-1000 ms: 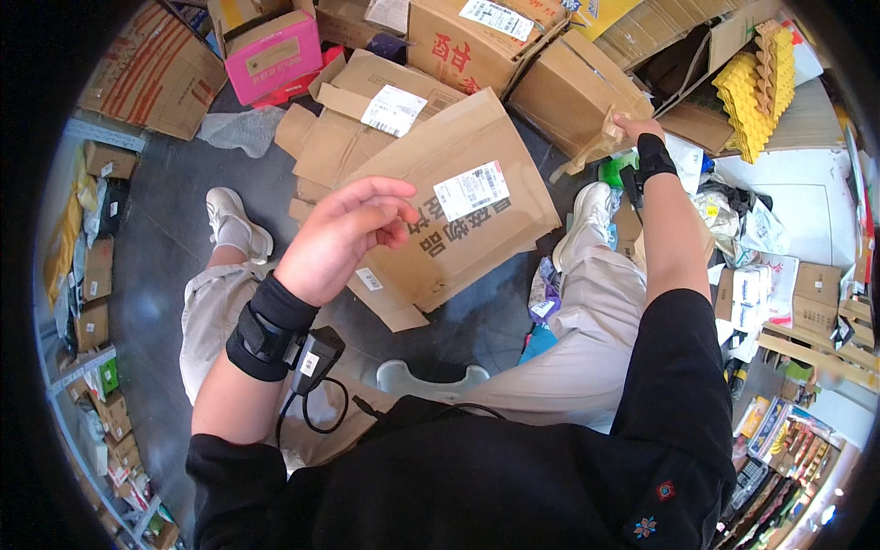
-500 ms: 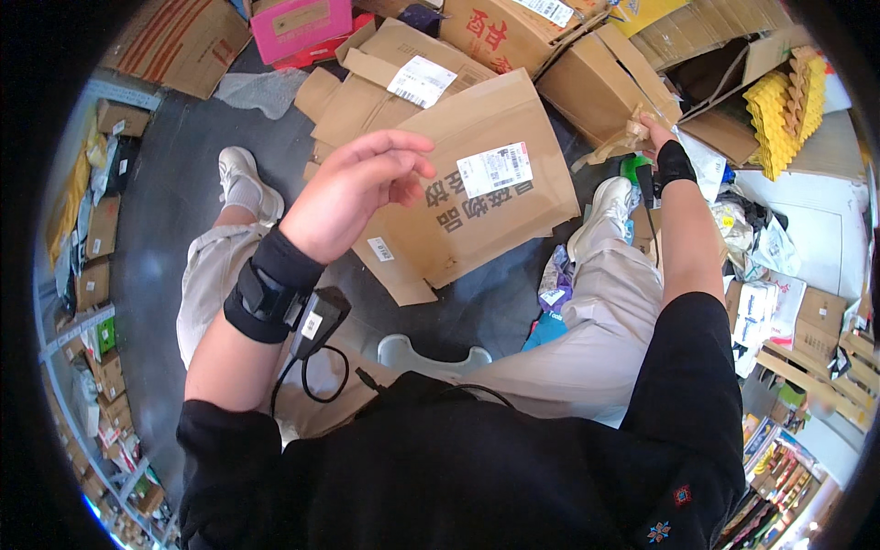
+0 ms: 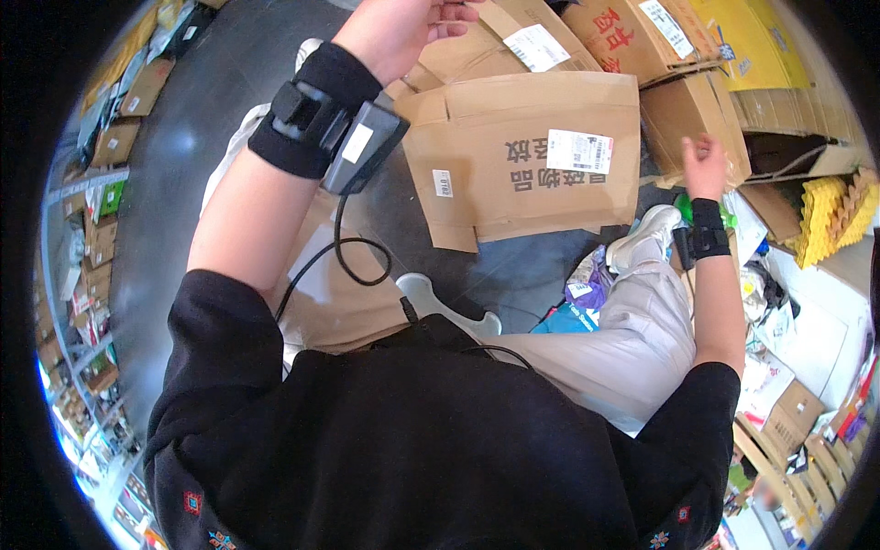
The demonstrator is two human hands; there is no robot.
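Head view: flattened cardboard box (image 3: 527, 156) on the floor looks light, stiff; grip its edges; left hand (image 3: 399, 27) and right hand (image 3: 704, 163) open, empty

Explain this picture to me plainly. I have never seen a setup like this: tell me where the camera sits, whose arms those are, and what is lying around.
The camera sits on a person's head and looks down, so you see their own dark-sleeved body and light trousers from above. The wide lens bends straight edges near the rim.

The left hand is raised near the top edge, open, holding nothing that shows. Its wrist wears a black band with a small black device and a cable running down to the body.

The right hand reaches out to the right, fingers spread, close to a brown cardboard box; whether it touches is unclear. It wears a black wristband too.

On the dark floor ahead lies a flattened cardboard box with a white label, more boxes behind it, and yellow egg trays at the right.
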